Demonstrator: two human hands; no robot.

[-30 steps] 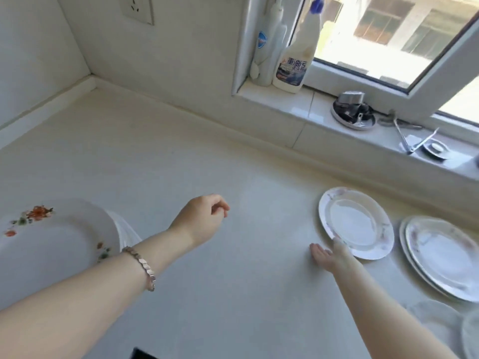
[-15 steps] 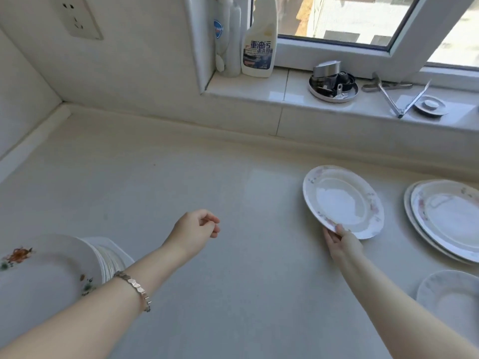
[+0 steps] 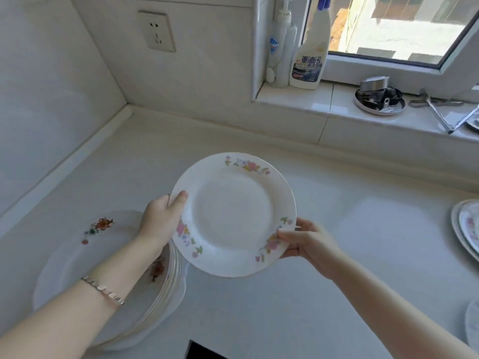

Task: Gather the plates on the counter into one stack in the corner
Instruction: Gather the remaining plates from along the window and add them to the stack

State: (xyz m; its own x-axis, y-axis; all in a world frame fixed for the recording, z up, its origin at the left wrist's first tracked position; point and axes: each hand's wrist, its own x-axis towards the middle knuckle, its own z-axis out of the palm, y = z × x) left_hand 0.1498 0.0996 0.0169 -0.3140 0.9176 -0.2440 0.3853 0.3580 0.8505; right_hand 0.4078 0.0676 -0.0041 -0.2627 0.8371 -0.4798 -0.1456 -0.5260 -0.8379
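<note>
Wall socket (image 3: 156,31) sat on the tiled back wall. On the windowsill (image 3: 305,101): white pump bottle (image 3: 281,47) in the corner, spray cleaner bottle (image 3: 309,54) just beside it, round metal dish (image 3: 379,101) of small parts further right, metal tongs (image 3: 440,116) near it.

The spray bottle (image 3: 309,60) on the windowsill (image 3: 324,101) bears large Chinese characters "重油污" on its label; the smaller print beneath is illegible.
</note>
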